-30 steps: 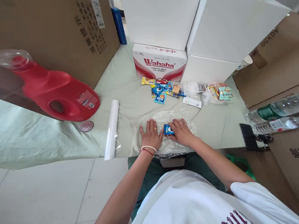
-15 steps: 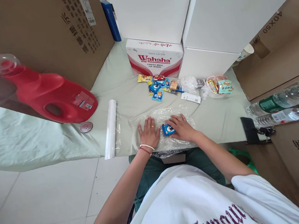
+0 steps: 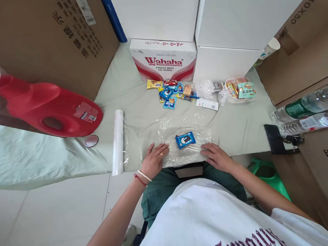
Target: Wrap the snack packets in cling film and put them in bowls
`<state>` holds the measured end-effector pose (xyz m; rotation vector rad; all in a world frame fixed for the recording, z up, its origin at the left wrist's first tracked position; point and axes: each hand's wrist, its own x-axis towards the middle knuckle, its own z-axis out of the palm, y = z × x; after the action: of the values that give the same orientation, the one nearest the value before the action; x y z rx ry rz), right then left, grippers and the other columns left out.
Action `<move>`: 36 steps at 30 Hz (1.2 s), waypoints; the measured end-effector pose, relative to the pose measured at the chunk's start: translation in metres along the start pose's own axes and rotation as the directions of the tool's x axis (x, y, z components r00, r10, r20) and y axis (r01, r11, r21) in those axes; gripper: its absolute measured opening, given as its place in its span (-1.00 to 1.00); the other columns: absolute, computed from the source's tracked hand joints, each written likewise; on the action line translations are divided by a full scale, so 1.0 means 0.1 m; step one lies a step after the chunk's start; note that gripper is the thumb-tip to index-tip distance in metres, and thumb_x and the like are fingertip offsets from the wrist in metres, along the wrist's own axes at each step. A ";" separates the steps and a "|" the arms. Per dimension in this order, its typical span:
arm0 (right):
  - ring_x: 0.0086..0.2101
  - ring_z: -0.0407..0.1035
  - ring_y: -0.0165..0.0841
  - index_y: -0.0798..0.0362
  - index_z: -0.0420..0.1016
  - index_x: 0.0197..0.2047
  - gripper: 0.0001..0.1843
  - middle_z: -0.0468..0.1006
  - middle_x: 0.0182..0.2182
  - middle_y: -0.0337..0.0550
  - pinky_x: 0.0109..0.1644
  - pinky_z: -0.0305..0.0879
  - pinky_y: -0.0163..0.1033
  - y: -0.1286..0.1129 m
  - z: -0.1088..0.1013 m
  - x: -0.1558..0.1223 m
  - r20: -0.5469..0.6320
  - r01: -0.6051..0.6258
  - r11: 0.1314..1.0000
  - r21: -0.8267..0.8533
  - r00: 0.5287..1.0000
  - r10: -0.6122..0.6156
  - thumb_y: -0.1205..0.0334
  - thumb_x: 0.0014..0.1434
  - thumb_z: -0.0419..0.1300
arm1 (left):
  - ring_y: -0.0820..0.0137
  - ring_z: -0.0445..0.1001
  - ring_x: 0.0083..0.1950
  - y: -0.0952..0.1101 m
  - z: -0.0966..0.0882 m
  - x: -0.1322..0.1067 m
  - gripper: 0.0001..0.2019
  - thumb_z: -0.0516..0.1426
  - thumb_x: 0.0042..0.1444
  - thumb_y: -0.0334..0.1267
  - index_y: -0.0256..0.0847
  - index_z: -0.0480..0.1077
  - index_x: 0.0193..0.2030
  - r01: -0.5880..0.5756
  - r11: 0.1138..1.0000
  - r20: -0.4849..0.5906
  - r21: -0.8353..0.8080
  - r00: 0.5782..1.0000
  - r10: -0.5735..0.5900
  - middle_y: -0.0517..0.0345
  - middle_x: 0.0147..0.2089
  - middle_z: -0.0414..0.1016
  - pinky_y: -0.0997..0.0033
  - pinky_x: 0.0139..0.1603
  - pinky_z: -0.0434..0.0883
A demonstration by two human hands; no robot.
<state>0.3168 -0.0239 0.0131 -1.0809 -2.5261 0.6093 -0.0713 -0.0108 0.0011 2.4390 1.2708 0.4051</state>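
Note:
A sheet of clear plastic film (image 3: 170, 154) lies wrinkled on the cloth-covered table in front of me. On its middle rests a blue snack packet (image 3: 185, 140), touched by neither hand. My left hand (image 3: 154, 160) lies at the film's left front edge, fingers stretched out and pointing toward the packet. At the right front edge is my right hand (image 3: 217, 156), its fingers extended over the film's border. Both hands look open; any film under the fingertips is hidden. Left of the film lies a white roll of plastic wrap (image 3: 118, 143).
Several snack packets (image 3: 169, 103) and a small filled bowl (image 3: 237, 100) sit toward the back, before a Wahaba-style printed box (image 3: 163, 61). A red detergent jug (image 3: 56, 108) stands left. Water bottles (image 3: 310, 124) and a black phone (image 3: 276, 139) are at right.
My right hand has come off the blue packet and moved right and nearer to me. My left hand has slid left and nearer. The packet now shows fully on the film.

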 end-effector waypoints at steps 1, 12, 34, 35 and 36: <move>0.21 0.34 -0.10 -0.03 0.54 0.17 -0.69 0.50 0.18 0.09 0.30 0.33 0.22 0.00 -0.01 0.04 -0.014 0.007 0.999 0.041 1.000 -0.006 0.23 0.42 0.13 | 0.21 0.27 0.50 -0.01 -0.03 -0.03 -0.30 0.02 0.07 -0.49 -0.08 0.34 0.39 -0.003 1.000 0.028 -0.025 1.000 0.004 0.00 0.44 0.38 -0.17 0.58 -0.05; -0.18 0.50 -0.31 0.01 0.64 -0.03 -0.65 0.60 -0.15 -0.01 -0.07 0.44 -0.21 0.12 -0.68 0.81 0.018 0.030 0.954 0.297 0.999 -0.037 0.06 0.49 0.05 | 0.20 0.45 0.33 0.22 0.10 0.19 -0.76 0.06 0.36 -0.06 -0.08 0.50 -0.11 0.197 0.950 -0.198 -0.242 0.949 -0.247 0.06 0.03 0.64 -0.14 0.52 0.08; 0.05 0.39 -0.04 0.15 0.42 0.33 -0.33 0.64 -0.10 0.07 0.07 0.29 -0.13 0.24 -0.35 2.44 0.315 -0.230 0.949 -0.217 0.903 0.291 0.18 0.19 0.40 | -0.03 0.44 0.18 0.36 0.21 0.64 -0.33 0.16 0.18 -0.07 -0.28 0.20 0.39 0.708 0.666 -0.387 -0.234 0.561 -0.732 -0.18 0.13 0.52 -0.06 0.20 0.36; -0.01 0.42 -0.09 0.12 0.52 0.22 -0.48 0.65 -0.16 0.02 0.02 0.29 -0.18 0.23 -0.35 2.45 0.335 -0.226 0.953 -0.200 0.899 0.283 0.23 0.21 0.36 | -0.03 0.45 0.17 0.36 0.21 0.66 -0.29 0.16 0.17 -0.07 -0.28 0.16 0.42 0.707 0.664 -0.384 -0.245 0.558 -0.736 -0.17 0.12 0.53 -0.05 0.19 0.36; -0.07 0.45 -0.15 0.11 0.59 0.12 -0.63 0.65 -0.21 -0.03 -0.03 0.29 -0.22 0.22 -0.36 2.46 0.352 -0.224 0.959 -0.172 0.895 0.272 0.26 0.25 0.31 | -0.02 0.47 0.15 0.35 0.20 0.67 -0.27 0.16 0.17 -0.07 -0.30 0.13 0.44 0.709 0.658 -0.378 -0.255 0.553 -0.742 -0.16 0.09 0.55 -0.03 0.17 0.37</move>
<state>0.1843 0.1808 0.0641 -1.4752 -2.8001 0.7981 -0.0004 0.0230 0.0038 1.5409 2.2706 0.7742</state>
